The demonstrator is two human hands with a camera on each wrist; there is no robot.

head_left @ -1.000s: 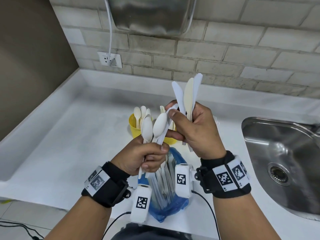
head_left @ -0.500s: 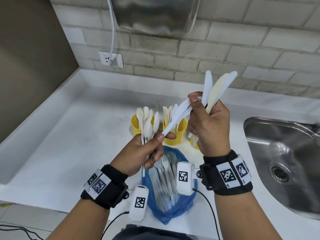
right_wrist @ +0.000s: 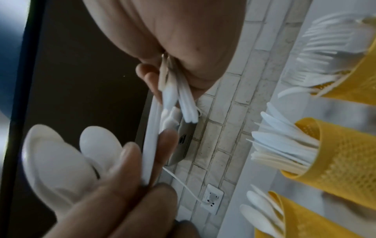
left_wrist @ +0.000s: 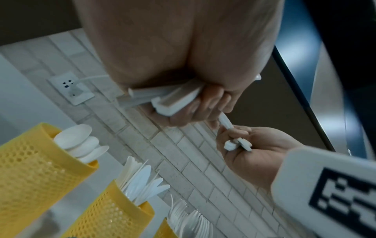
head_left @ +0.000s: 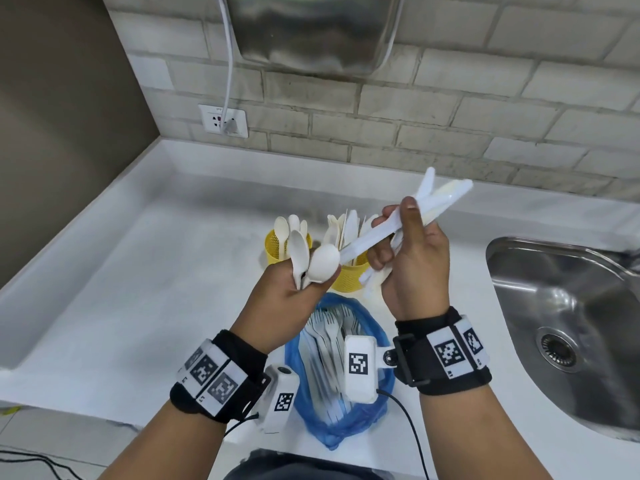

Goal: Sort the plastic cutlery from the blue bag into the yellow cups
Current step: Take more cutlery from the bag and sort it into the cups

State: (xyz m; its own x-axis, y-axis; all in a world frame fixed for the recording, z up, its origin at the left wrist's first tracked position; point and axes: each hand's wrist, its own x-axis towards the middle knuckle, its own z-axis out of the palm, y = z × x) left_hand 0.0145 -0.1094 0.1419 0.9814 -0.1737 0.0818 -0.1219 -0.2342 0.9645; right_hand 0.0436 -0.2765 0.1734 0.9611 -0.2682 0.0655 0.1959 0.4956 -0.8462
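Observation:
My left hand (head_left: 311, 278) grips a few white spoons (head_left: 323, 263) by their handles, above the blue bag (head_left: 346, 431). My right hand (head_left: 405, 244) holds a fan of white knives (head_left: 440, 199) and pinches one more knife (head_left: 367, 242), whose other end still lies between the left hand's fingers (right_wrist: 142, 169). Behind the hands stand yellow mesh cups: one with spoons (head_left: 273, 249), one with knives (head_left: 353, 277). A third with forks (right_wrist: 362, 87) is hidden in the head view. White forks (head_left: 329, 330) lie in the bag.
A steel sink (head_left: 554, 306) is set into the white counter on the right. A socket with a white cable (head_left: 223, 121) and a steel appliance (head_left: 318, 29) are on the brick wall. The counter's front edge runs just under my wrists.
My right hand has lifted up and to the right, tilting its knives and drawing one knife out of the left hand's bundle. The left hand keeps the spoons.

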